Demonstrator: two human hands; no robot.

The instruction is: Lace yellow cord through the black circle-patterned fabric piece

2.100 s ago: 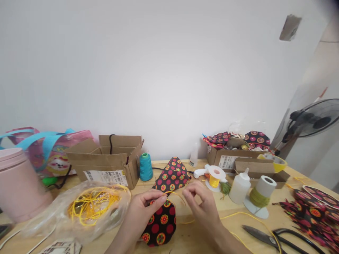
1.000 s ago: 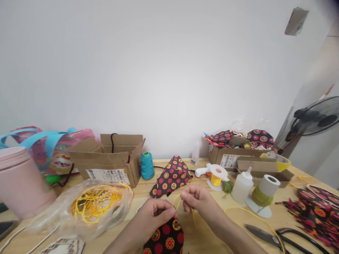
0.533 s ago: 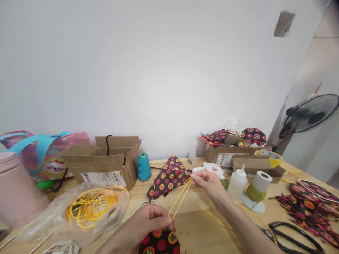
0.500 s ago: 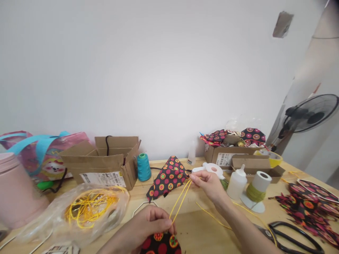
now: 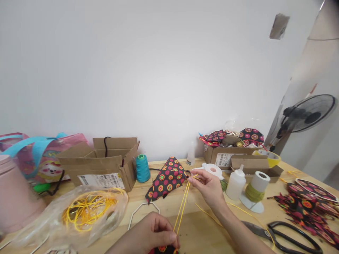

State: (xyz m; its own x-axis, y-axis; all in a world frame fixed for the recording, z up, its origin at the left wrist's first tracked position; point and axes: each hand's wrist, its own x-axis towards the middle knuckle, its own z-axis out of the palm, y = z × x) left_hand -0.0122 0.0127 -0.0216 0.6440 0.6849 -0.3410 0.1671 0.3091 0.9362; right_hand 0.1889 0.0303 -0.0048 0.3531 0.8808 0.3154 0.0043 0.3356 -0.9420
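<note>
My left hand (image 5: 159, 233) is closed at the bottom centre, pinching a dark piece of patterned fabric (image 5: 162, 249) where two strands of yellow cord (image 5: 182, 208) meet it. Most of that fabric is cut off by the lower edge. Up and to the right, my right hand (image 5: 208, 185) pinches the upper end of the same cord, which runs fairly straight between both hands. Just left of my right fingertips lies a larger piece of patterned fabric (image 5: 169, 176) on the table. A pale polygonal frame (image 5: 136, 210) rests behind my left hand.
Black-handled scissors (image 5: 293, 234) lie at right, near fabric scraps (image 5: 304, 208). A glue bottle (image 5: 235, 183) and green cord spool (image 5: 254, 192) stand behind my right forearm. Left are a plastic bag of yellow cord (image 5: 90, 210), a cardboard box (image 5: 100, 165) and a teal thread cone (image 5: 143, 169).
My left hand has moved down and slightly right with the small fabric, so the cord stretch between the hands is longer. My right hand keeps its pinch. The view has shifted slightly.
</note>
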